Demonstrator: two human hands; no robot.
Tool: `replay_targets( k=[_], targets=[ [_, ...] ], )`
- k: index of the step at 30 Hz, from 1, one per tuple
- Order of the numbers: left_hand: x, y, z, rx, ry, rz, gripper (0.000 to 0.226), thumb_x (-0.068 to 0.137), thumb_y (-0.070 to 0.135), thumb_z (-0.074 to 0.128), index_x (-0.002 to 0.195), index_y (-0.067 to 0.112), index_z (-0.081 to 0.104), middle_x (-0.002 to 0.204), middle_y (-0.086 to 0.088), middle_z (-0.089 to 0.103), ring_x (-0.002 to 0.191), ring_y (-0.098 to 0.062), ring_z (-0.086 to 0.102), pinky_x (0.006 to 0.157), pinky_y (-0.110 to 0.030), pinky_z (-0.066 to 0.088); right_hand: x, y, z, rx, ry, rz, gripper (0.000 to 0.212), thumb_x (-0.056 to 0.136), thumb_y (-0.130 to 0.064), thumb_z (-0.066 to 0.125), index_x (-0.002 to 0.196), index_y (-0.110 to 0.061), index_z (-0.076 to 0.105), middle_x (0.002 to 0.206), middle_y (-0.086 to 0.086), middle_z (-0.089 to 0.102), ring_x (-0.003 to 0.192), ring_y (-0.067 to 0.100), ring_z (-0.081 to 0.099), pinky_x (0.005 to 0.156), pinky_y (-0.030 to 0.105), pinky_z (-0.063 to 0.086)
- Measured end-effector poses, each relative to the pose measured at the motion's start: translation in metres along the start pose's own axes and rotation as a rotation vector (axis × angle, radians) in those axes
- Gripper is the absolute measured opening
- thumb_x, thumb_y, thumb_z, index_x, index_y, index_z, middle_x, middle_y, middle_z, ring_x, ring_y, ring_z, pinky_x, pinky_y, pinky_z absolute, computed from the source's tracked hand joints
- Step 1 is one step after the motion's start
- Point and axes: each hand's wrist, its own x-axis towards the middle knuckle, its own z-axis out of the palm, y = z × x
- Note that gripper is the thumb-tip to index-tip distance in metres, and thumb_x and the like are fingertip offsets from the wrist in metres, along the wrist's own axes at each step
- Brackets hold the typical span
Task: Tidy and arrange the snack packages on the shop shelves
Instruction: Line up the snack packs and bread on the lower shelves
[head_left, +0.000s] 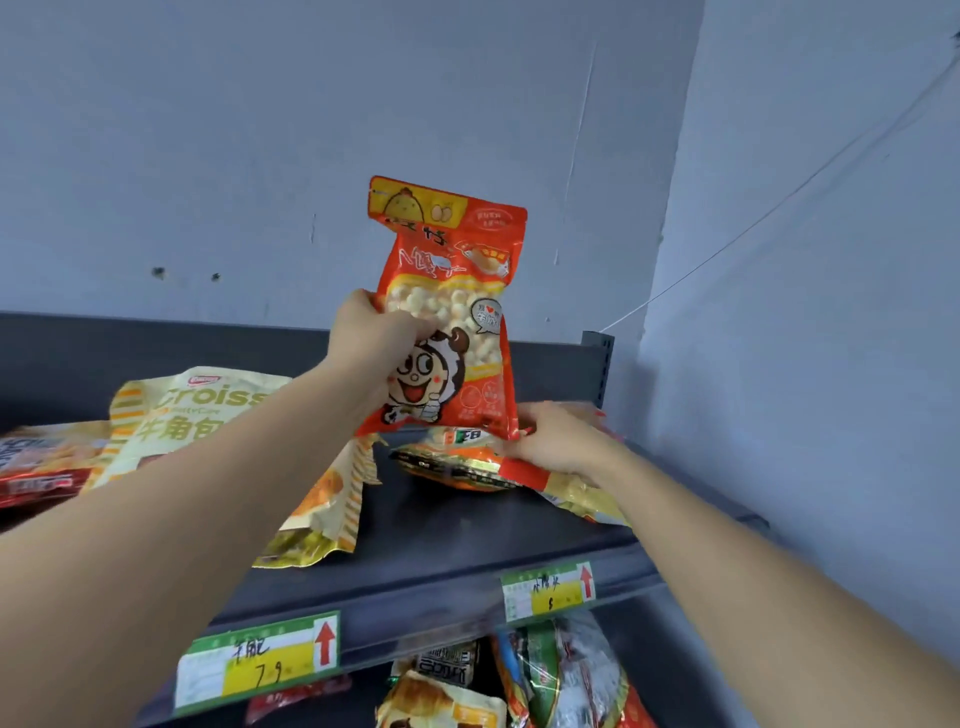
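My left hand (371, 340) grips the left edge of an orange snack bag (452, 291) with a cartoon face, holding it upright above the top shelf (447, 525). My right hand (553, 439) grips the bag's lower right corner and rests on a heap of flat packets (457, 462) lying on the shelf. A cream croissant bag (202, 410) lies flat to the left, partly under my left forearm.
Red packets (36, 462) lie at the shelf's far left. Price labels (260, 657) (548, 590) hang on the shelf's front edge. More packets (561, 675) fill the shelf below. A grey wall (779, 312) closes the right side and the back.
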Motion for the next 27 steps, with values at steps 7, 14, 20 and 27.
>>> replay_targets(
  k=[7,14,20,27],
  targets=[
    [0.0,-0.004,-0.008,0.04,0.053,0.041,0.037,0.08,0.02,0.076,0.104,0.02,0.047,0.1,-0.005,0.064,0.087,-0.027,0.066,0.081,-0.045,0.056,0.014,-0.002,0.016,-0.7,0.003,-0.048,0.057,0.076,-0.048,0.071,0.126,-0.028,0.053,0.119,-0.002,0.064,0.112,0.025,0.057,0.1,0.042,0.038],
    [0.004,-0.01,0.008,-0.005,0.082,0.044,0.038,0.083,0.019,0.073,0.106,0.021,0.043,0.096,0.0,0.061,0.085,-0.023,0.064,0.074,-0.039,0.056,0.021,0.042,0.0,-0.658,0.205,-0.118,0.04,0.081,-0.03,0.063,0.12,-0.037,0.059,0.114,-0.005,0.066,0.102,0.024,0.062,0.082,0.036,0.053],
    [0.008,-0.014,0.017,-0.08,0.197,0.057,0.038,0.084,0.02,0.071,0.111,0.021,0.044,0.107,-0.002,0.061,0.09,-0.023,0.064,0.08,-0.043,0.056,0.029,0.048,-0.02,-0.247,0.557,-0.027,0.005,0.085,-0.023,0.06,0.086,-0.028,0.059,0.08,-0.005,0.063,0.078,0.023,0.059,0.059,0.029,0.045],
    [0.012,-0.031,0.023,-0.068,0.253,0.001,0.039,0.086,0.018,0.068,0.115,0.015,0.044,0.11,-0.005,0.059,0.092,-0.024,0.062,0.075,-0.037,0.051,0.058,0.054,-0.039,0.565,0.65,0.189,0.004,0.069,-0.014,0.06,0.074,-0.013,0.059,0.075,0.008,0.067,0.075,0.031,0.067,0.069,0.043,0.058]
  ],
)
